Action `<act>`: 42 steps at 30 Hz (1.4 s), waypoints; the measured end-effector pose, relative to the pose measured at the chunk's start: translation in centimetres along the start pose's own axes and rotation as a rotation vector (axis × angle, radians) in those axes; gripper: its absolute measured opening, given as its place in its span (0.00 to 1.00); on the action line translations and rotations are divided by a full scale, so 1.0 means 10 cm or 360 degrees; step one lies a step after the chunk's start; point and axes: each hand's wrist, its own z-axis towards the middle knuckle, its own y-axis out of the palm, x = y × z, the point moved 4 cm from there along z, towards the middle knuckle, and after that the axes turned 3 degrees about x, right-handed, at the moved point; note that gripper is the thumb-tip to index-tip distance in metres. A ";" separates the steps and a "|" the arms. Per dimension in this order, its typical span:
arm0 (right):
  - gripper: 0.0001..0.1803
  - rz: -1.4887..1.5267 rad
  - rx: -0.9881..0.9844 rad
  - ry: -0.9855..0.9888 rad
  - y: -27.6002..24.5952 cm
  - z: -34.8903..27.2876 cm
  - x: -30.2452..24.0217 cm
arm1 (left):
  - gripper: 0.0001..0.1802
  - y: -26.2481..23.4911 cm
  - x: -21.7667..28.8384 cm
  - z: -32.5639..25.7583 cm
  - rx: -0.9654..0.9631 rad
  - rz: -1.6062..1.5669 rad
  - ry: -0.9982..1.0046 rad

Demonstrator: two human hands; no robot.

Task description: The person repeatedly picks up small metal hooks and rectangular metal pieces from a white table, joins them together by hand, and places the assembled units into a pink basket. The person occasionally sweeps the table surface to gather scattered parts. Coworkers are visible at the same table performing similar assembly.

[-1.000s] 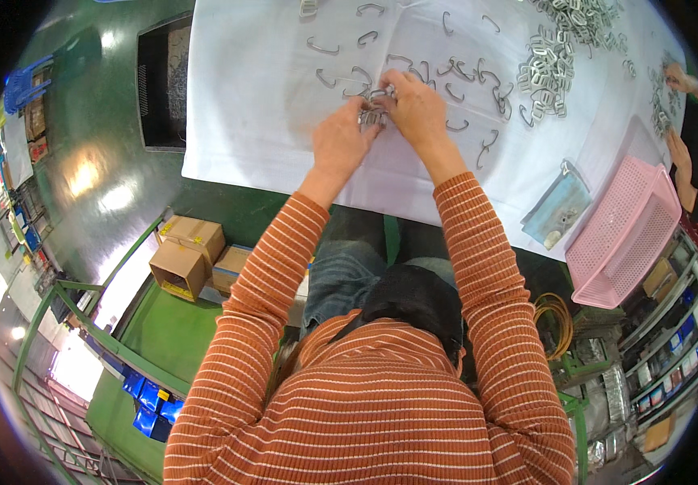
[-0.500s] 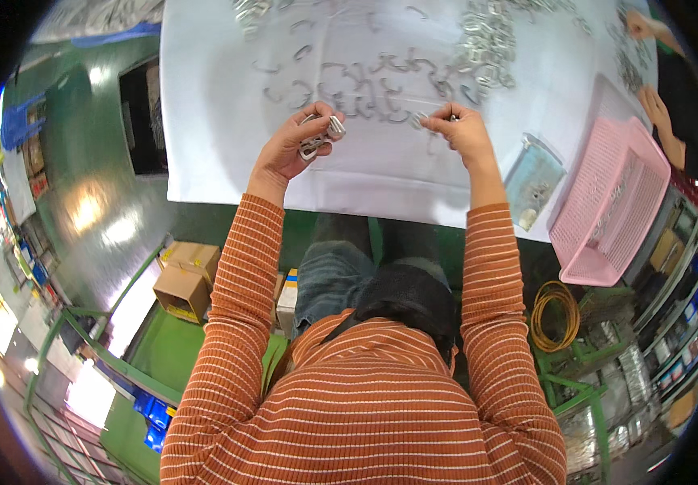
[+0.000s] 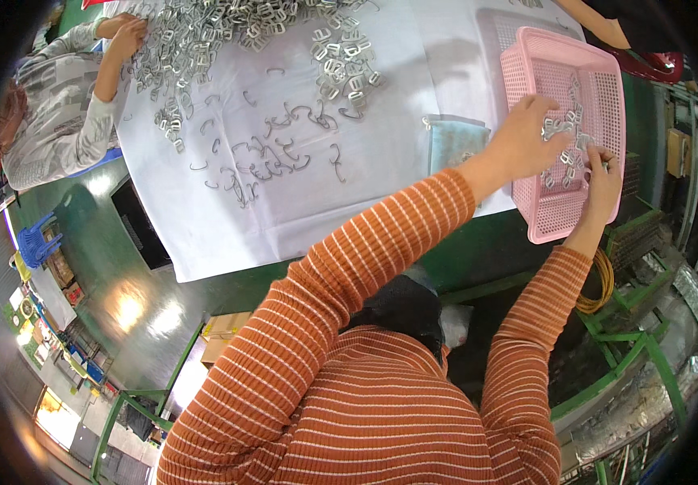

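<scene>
My left hand (image 3: 527, 139) reaches over the near-left rim of the pink plastic basket (image 3: 536, 212). Its fingers are apart, with small silver metal buckles (image 3: 569, 152) lying around and below them. Inside the basket's right side, my right hand (image 3: 603, 179) has its fingertips closed at a silver buckle (image 3: 585, 142); the fingers partly hide their grip. Dark curved metal hooks (image 3: 272, 162) lie scattered on the white-covered table (image 3: 284, 234), left of both hands.
A large heap of silver buckles (image 3: 203, 40) covers the far left, beside a co-worker's hands (image 3: 126, 36). More buckles (image 3: 347, 61) form a smaller pile. A light-blue pouch (image 3: 452, 145) lies left of the basket. Another person's arm (image 3: 599, 23) is at the far right.
Both hands have moved right from above the table to the basket. The buckles held in my left hand are no longer in its fingers, which have opened. The view has turned right.
</scene>
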 end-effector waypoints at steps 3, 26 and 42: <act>0.26 -0.0482 0.0182 -0.0419 0.03 0.11 0.30 | 0.21 -0.32 -0.26 -0.25 0.0276 0.0335 0.0382; 0.31 0.0284 -0.0805 -0.2029 4.36 -3.19 -2.88 | 0.30 -4.01 -1.66 -2.71 0.1742 0.1724 -0.0759; 0.16 0.0542 -0.0809 -0.1440 3.16 -2.65 -2.26 | 0.33 -2.79 -1.63 -2.37 0.0471 0.1742 -0.0036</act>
